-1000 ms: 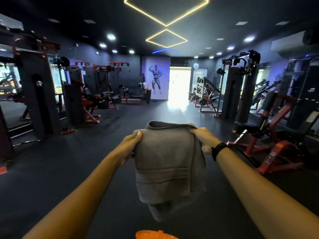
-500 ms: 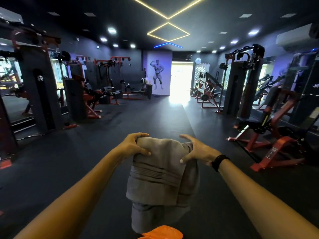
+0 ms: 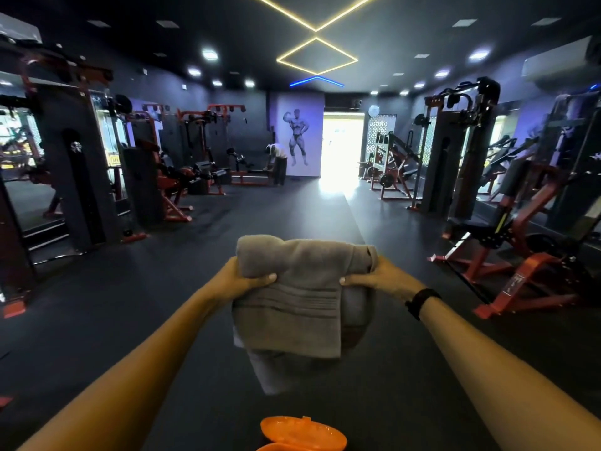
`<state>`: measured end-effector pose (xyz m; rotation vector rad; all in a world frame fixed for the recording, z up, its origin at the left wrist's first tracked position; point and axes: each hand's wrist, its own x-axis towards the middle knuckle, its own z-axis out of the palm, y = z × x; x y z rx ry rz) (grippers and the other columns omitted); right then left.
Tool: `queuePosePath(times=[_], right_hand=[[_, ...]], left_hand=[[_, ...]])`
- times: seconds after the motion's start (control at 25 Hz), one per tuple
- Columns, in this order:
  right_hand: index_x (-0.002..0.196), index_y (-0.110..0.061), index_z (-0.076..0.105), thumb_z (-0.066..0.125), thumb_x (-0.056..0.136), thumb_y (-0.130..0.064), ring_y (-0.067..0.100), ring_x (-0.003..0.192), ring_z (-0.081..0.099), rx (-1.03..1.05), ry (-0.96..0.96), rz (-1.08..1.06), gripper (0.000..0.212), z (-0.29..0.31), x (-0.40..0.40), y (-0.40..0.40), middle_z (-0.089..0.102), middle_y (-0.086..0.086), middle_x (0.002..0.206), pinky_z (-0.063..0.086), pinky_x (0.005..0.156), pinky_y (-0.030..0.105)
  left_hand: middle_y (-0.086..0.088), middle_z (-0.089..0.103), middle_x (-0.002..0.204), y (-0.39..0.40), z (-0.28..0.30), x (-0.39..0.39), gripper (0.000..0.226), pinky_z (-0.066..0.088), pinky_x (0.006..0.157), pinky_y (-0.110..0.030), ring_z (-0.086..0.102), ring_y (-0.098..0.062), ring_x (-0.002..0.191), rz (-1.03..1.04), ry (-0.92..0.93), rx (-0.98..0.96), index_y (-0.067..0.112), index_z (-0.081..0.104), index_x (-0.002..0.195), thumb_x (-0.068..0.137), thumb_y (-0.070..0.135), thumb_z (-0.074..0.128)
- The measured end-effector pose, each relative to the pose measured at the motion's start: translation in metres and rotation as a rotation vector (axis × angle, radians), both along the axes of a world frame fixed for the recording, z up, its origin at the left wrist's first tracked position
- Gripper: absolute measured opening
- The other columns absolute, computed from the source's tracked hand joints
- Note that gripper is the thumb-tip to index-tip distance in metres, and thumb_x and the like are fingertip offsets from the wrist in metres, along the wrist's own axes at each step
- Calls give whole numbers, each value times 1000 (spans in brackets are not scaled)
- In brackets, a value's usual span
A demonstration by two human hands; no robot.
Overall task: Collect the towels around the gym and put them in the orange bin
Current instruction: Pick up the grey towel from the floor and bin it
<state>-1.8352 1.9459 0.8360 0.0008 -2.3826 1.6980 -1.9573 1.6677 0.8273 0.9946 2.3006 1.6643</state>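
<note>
A dim gym interior is glowing under small ceiling spotlights [image 3: 209,54] and yellow diamond light strips [image 3: 317,56]. Beyond them, a bright doorway [image 3: 341,148] is blowing out white, spilling glare across the floor [image 3: 325,203] below it. Wide-angle distortion is bending the picture's edges; details are looking soft.

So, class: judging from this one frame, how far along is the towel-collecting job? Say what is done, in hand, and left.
Done: one grey towel has been picked up and folded over. In hand: the left hand and right hand each keep a grip on its upper edge, holding it above the floor. Left: dropping it into the orange bin, whose rim shows just below. No other towels are visible.
</note>
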Motion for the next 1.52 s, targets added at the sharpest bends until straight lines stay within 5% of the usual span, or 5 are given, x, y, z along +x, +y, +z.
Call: queuePosePath(times=[0.32, 0.48, 0.92, 1.12, 1.52], right_hand=[[122, -4, 57, 68, 86, -16, 24, 94, 67, -327, -90, -200, 39, -16, -4, -11, 70, 10, 104, 56, 86, 40], [113, -13, 62, 67, 80, 6, 20, 102, 67, -199, -344, 179, 39, -23, 18, -10, 69, 8, 114, 56, 87, 34], [100, -15, 71, 97, 29, -35, 19, 95, 70, -306, 99, 10, 78, -7, 4, -9, 73, 7, 105, 57, 76, 29], [108, -8, 63, 48, 97, -11, 7, 93, 58, 70, 64, -66, 19, 4, 4, -15, 65, -1, 110, 47, 94, 36], [101, -11, 63, 44, 100, -29, 15, 78, 65, -457, -146, -34, 27, -22, 11, -10, 68, 7, 89, 57, 63, 27]], left_hand=[[-6, 72, 109, -2, -31, 12, 62, 56, 88, -43, 67, -25, 104, -59, -435, 27, 16, 64, 113, 65, 51, 81], [-12, 66, 122, -4, -51, 22, 56, 53, 95, -41, 65, -24, 108, -210, -582, 0, 13, 57, 123, 74, 24, 80], [-15, 70, 104, -9, -6, 14, 53, 59, 75, -36, 69, -27, 93, -302, -487, 343, 7, 68, 107, 57, 9, 87], [6, 70, 99, -8, 4, -5, 32, 52, 76, -11, 67, -23, 94, -133, -505, 304, 16, 61, 112, 82, 8, 70], [-10, 66, 79, -29, -11, 7, 19, 56, 51, -28, 65, -18, 61, -152, -737, 467, 8, 65, 101, 92, 19, 53]])
